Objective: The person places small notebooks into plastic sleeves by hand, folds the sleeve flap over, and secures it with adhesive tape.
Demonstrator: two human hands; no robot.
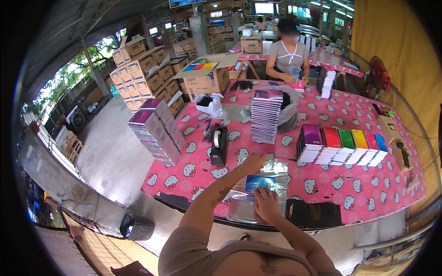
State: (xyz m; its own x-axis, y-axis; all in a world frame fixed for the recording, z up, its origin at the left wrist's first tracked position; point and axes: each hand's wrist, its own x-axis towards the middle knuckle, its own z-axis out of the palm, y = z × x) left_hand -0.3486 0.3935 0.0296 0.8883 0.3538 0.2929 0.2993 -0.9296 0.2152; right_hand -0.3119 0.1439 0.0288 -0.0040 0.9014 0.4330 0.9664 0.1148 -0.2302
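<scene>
A spiral notebook with a blue cover lies on clear plastic bags at the table's near edge. My right hand rests on the notebook's lower part, fingers stretched out and slightly apart. Just beyond the notebook, my left hand is closed at the far edge of the plastic, its fingertips partly hidden. Left of that hand stands a black tape dispenser. A tall stack of spiral notebooks rises beyond both hands.
Notebook stacks in several colours line the right side; another tall stack stands left. Plastic bags with black contents sit mid-table. Across the pink table, a person handles a pink item. Cardboard boxes stand far left.
</scene>
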